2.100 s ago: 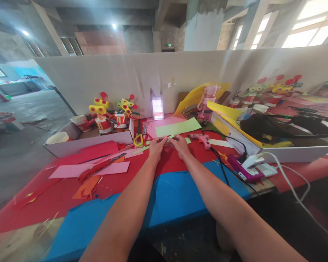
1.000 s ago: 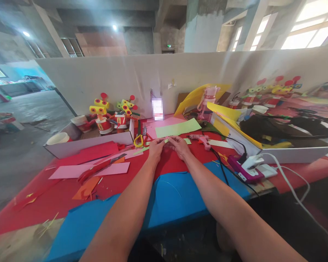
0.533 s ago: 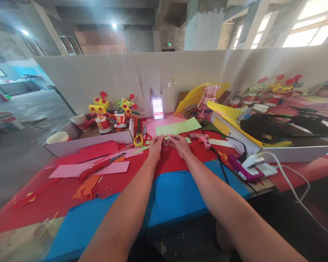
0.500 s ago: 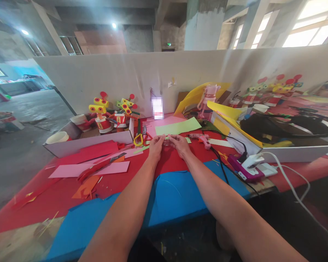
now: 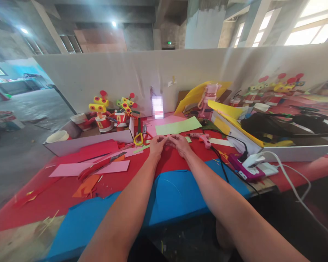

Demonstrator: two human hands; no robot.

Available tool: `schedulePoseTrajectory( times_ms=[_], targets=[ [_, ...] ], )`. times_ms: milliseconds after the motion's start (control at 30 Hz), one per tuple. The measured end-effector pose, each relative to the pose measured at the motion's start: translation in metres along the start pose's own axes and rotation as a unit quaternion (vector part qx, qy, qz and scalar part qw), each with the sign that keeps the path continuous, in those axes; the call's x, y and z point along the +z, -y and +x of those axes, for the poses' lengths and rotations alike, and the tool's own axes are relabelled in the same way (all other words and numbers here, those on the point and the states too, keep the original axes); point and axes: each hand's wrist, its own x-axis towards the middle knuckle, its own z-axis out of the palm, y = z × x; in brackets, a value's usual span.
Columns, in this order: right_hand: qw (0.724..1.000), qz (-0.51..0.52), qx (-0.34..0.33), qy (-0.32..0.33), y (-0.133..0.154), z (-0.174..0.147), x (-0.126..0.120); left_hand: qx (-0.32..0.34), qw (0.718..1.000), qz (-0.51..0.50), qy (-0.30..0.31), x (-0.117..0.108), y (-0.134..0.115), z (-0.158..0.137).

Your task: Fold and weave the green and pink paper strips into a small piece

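My left hand (image 5: 156,145) and my right hand (image 5: 180,145) meet over the red table covering (image 5: 169,162), fingertips pinched together. Whatever they hold is small and covered by the fingers; I cannot make it out. Just beyond them lies a light green paper sheet (image 5: 177,126) on pink paper (image 5: 149,127). Scissors with yellow handles (image 5: 138,139) rest left of my left hand, near a thin green paper strip (image 5: 141,149). A pink glue gun (image 5: 204,139) lies to the right of my right hand.
Paper-cup robot figures (image 5: 101,122) stand in a low box (image 5: 90,142) at left. Pink paper strips (image 5: 114,167) and orange scraps (image 5: 86,186) lie before it. At right are a purple power strip (image 5: 243,169) with cables and a white box (image 5: 295,151). Blue sheeting (image 5: 177,193) covers the near edge.
My fingertips have drawn slightly closer together, and the pale bit seen between them is now mostly covered. The things on the table have not moved.
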Motion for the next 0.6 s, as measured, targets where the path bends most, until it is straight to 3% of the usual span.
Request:
schedulePoseTrajectory(
  times_ms=[167, 367, 600],
  targets=[
    [0.998, -0.032, -0.028, -0.037, -0.0016, 0.0019, 0.0016, -0.006, 1.000, -0.021, 0.005, 0.0001, 0.0012, 0.0013],
    [0.996, 0.032, -0.054, -0.068, -0.0020, 0.0040, 0.0042, 0.021, 0.998, -0.051, -0.010, 0.0015, 0.0010, 0.0035],
    [0.996, 0.063, -0.046, -0.046, -0.0040, 0.0027, 0.0093, 0.019, 1.000, -0.004, 0.012, 0.0011, 0.0019, 0.0032]
  ],
)
